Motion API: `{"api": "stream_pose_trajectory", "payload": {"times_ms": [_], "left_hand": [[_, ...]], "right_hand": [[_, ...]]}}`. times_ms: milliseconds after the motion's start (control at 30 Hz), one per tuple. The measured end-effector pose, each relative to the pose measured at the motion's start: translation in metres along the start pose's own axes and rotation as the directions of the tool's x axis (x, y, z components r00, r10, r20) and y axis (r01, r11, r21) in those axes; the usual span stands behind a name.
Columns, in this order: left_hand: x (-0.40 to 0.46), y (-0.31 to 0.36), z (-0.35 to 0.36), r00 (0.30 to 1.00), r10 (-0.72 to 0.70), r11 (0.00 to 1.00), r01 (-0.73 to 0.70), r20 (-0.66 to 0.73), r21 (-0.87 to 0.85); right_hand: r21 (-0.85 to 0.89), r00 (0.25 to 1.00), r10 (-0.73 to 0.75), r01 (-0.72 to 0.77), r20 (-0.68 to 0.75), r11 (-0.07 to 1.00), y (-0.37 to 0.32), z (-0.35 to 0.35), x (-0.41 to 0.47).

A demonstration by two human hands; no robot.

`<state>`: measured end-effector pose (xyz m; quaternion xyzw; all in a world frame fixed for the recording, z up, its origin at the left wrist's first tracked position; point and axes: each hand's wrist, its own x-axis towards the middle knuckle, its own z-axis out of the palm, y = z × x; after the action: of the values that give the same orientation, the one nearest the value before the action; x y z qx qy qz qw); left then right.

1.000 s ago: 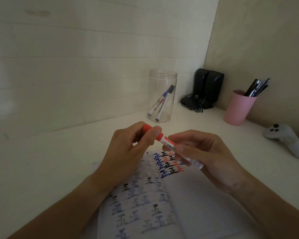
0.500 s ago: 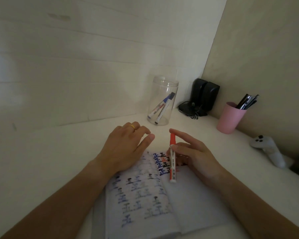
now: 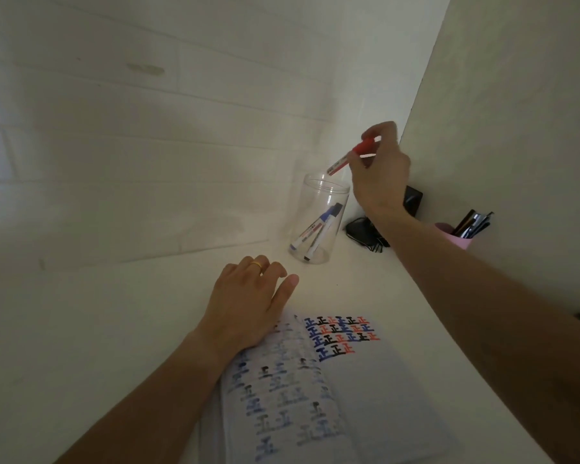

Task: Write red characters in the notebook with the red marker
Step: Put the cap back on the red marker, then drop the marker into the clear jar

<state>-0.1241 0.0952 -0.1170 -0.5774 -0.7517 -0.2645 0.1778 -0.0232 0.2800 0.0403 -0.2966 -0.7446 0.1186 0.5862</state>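
Note:
The open notebook lies on the white desk, its right page carrying rows of red, blue and black characters at the top. My left hand rests flat on the notebook's upper left corner, fingers loosely apart, holding nothing. My right hand is raised above the clear plastic jar and pinches the capped red marker by its red cap end. The marker slants down to the left, its lower end just over the jar's rim. Two markers, one with a blue cap, lean inside the jar.
A white desk meets tiled walls in a corner. Behind my right arm sit black speakers with a tangle of cable. A pink cup holding dark pens stands at the right wall.
My right hand has lifted the red marker from over the notebook up and back to above the jar. My left hand let go of the cap and settled on the notebook.

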Motion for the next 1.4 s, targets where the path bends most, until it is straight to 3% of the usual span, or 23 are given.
{"api": "stream_pose_trajectory", "payload": {"times_ms": [133,267,467,633,800,933,1167,1267,1400], "left_hand": [[0.000,0.002,0.000,1.000,0.003,1.000,-0.003,-0.003,0.018],[0.001,0.002,0.001,1.000,0.014,0.999,-0.014,-0.008,0.029],[0.001,0.001,0.005,1.000,0.023,0.999,-0.023,-0.001,0.048],[0.001,-0.001,0.004,0.999,0.030,0.999,-0.029,-0.024,0.044],[-0.008,0.006,-0.010,0.992,0.097,0.991,-0.088,-0.086,0.103],[-0.024,0.027,-0.026,0.993,0.114,0.982,-0.111,-0.013,0.151],[-0.092,0.057,-0.058,0.981,-0.042,0.994,0.060,0.192,-0.090],[-0.111,0.059,-0.060,0.964,-0.073,0.990,0.101,0.257,-0.098],[-0.125,0.058,-0.050,0.944,-0.136,0.980,0.174,0.301,-0.102]], "right_hand": [[-0.259,0.993,0.044,-0.015,0.110,0.966,0.022,0.030,0.006],[-0.378,0.974,0.102,-0.018,0.203,0.926,0.029,0.039,0.001],[-0.369,0.948,0.176,-0.069,0.265,0.927,0.035,0.042,-0.003],[-0.334,0.977,0.046,0.028,0.210,0.942,0.027,0.012,-0.031],[-0.331,0.945,0.041,0.073,0.324,0.941,0.021,-0.043,-0.109],[-0.366,0.909,0.168,-0.019,0.381,0.930,0.017,-0.089,-0.158],[-0.396,0.724,0.335,-0.094,0.602,0.914,0.004,-0.155,-0.230],[-0.447,0.668,0.358,-0.043,0.652,0.894,0.005,-0.161,-0.253],[-0.523,0.690,0.316,0.106,0.651,0.846,0.007,-0.157,-0.270]]}}
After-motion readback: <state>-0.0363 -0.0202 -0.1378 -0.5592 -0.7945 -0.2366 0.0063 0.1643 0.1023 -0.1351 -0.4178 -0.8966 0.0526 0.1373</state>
